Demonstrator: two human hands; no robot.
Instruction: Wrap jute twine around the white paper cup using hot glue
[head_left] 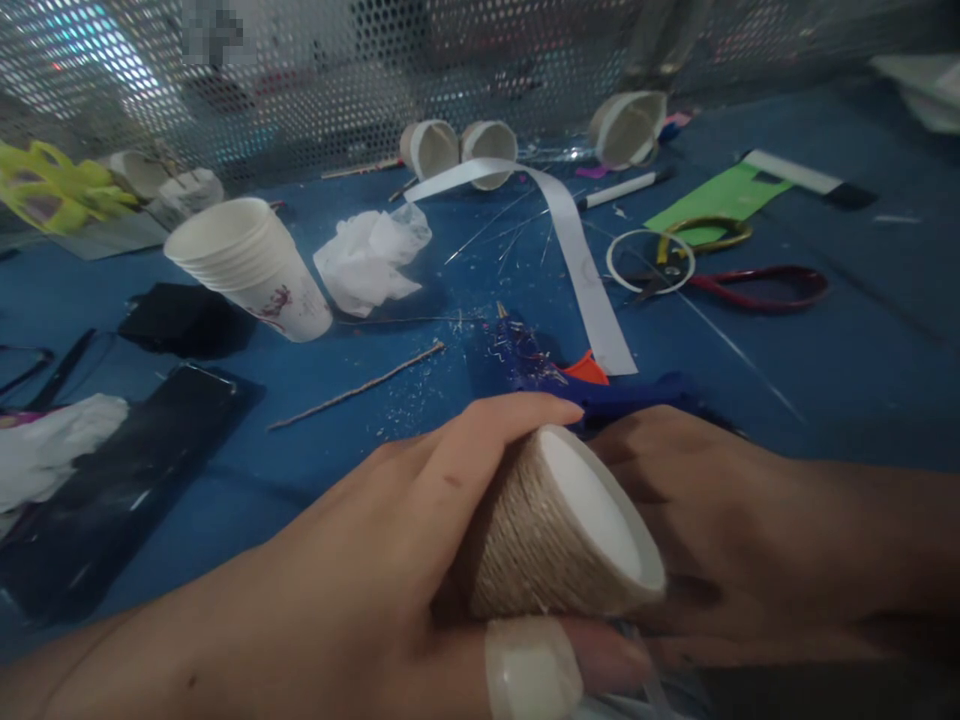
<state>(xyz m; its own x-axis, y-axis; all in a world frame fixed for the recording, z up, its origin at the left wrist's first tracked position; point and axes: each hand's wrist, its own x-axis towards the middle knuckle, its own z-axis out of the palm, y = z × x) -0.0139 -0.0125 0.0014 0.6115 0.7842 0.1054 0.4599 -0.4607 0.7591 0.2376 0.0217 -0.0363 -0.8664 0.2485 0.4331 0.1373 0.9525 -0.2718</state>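
My left hand (360, 580) is closed around a paper cup wrapped in beige twine (547, 540), fingers over its top and a bandaged thumb under it. The cup lies tilted with its white bottom facing up and right. My right hand (720, 520) rests against the cup's far side, palm down; its fingers are hidden behind the cup. A blue glue gun (540, 365) with an orange trigger lies on the blue table (825, 400) just beyond both hands.
A stack of white paper cups (247, 265) lies at left beside crumpled tissue (371, 255). A white strip (577, 260), scissors (720, 275), a marker (622, 188), green card (712, 200), a twine piece (360, 385), a black phone (135, 455) and more cups (457, 145) lie before a perforated metal wall.
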